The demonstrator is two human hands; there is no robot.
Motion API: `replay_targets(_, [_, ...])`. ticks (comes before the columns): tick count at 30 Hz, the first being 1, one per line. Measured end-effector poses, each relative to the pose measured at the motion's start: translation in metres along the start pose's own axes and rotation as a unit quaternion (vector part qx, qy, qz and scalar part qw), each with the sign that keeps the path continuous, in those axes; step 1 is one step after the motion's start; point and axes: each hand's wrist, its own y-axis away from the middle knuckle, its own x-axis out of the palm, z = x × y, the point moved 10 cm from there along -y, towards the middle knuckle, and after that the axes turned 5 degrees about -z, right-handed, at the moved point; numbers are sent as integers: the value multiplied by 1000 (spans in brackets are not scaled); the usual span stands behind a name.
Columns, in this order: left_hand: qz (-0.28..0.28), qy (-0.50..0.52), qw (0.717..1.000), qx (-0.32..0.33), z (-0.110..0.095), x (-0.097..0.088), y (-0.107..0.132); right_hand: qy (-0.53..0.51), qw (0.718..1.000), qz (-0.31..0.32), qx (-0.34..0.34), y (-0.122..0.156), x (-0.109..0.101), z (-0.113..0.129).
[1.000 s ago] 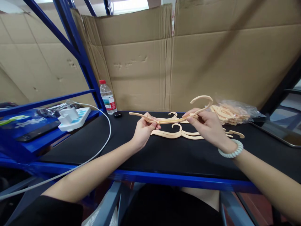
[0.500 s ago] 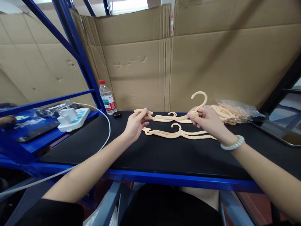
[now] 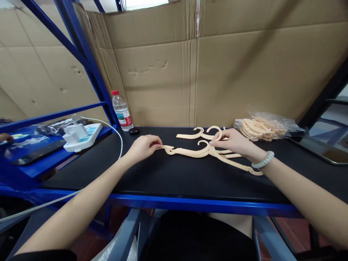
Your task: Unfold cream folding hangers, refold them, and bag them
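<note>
A cardboard wall (image 3: 217,72) stands along the far edge of the black table (image 3: 176,177). A clear bag of hangers (image 3: 265,127) lies near the far right corner. Mid-table, a cream hanger (image 3: 187,151) rests flat on a few others (image 3: 239,165). The left hand (image 3: 143,146) is pinched shut on its left tip and the right hand (image 3: 231,142) grips it beside the hook. A water bottle (image 3: 121,113) stands at the far left corner

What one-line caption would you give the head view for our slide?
Left hand and right hand hold beige hangers lying on the black bench; bagged hangers behind.
</note>
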Motion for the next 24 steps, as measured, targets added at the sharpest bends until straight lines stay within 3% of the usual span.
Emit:
replay_targets(4, [47, -99, 994, 26, -11, 13, 5, 81, 997, 2, -18, -5, 8, -10])
replay_targets(13, [72, -131, 989, 9, -2, 15, 6, 188, 982, 20, -18, -14, 20, -30])
replay_targets(19, [50, -141, 989, 2, -4, 14, 7, 245, 969, -38, -5, -14, 9, -32])
replay_targets(24, [-21, -131, 991, 5, -14, 5, 9, 239, 970, -44, -19, -18, -8, -30])
